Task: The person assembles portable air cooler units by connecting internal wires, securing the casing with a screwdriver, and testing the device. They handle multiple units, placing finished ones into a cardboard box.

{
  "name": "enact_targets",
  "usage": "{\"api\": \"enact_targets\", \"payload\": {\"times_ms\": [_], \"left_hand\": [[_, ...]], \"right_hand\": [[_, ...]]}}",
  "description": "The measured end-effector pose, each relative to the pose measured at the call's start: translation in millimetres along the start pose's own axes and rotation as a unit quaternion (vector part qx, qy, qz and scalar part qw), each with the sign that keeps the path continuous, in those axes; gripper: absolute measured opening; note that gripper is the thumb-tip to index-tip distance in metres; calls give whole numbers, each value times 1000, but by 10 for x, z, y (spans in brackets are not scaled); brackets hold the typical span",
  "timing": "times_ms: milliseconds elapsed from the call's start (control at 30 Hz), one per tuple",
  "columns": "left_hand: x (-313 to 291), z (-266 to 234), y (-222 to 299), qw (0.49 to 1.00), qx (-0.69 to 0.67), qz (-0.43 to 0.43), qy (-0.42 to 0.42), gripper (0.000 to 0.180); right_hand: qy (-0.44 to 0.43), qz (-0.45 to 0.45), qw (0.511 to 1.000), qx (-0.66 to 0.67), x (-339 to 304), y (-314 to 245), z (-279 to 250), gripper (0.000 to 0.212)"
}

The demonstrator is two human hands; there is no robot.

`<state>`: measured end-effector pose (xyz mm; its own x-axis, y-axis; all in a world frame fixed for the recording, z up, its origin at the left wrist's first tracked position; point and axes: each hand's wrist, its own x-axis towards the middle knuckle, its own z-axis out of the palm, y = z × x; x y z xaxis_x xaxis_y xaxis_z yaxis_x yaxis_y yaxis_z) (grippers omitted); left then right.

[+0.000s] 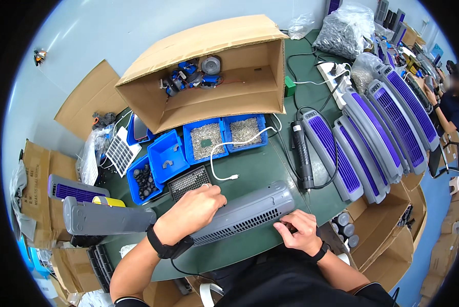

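A long grey plastic housing (250,210) with a slotted vent lies across the table in front of me. My left hand (191,212) is closed over its left end, knuckles past the far edge; the fingertips are hidden. At the right end, my right hand (298,231) is closed, thumb and fingers bunched near the housing's near corner. Anything in that pinch is too small to make out. Beyond the right end lies a dark electric screwdriver (302,156), tip toward me. A black mesh tray (188,182) sits just beyond my left hand.
Blue bins hold small metal parts (205,141) and black knobs (145,181). An open carton (199,105) with motors stands behind them. A white plug cable (233,177) crosses the table. Purple-grilled grey units (337,153) crowd the right; another grey housing (109,219) lies left. A co-worker (449,105) sits far right.
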<state>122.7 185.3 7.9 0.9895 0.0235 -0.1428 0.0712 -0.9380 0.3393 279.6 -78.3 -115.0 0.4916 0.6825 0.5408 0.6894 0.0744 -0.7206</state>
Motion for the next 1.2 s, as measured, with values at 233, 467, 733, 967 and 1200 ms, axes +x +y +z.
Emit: {"api": "enact_targets", "payload": {"times_ms": [233, 467, 733, 967, 1200], "left_hand": [[15, -23, 42, 1000, -2, -7, -2, 18], [-22, -24, 7, 999, -43, -18, -20, 32], [10, -72, 22, 990, -121, -60, -42, 29], [117, -81, 108, 979, -180, -89, 35, 27], [770, 241, 347, 825, -490, -268, 88, 33]], "right_hand": [[0, 0, 1000, -6, 2, -6, -7, 19], [-1, -3, 1000, -5, 14, -16, -18, 18], [2, 2, 1000, -9, -29, 10, 0, 22], [8, -6, 1000, -12, -23, 5, -2, 23], [1, -2, 1000, -11, -10, -12, -25, 22]]}}
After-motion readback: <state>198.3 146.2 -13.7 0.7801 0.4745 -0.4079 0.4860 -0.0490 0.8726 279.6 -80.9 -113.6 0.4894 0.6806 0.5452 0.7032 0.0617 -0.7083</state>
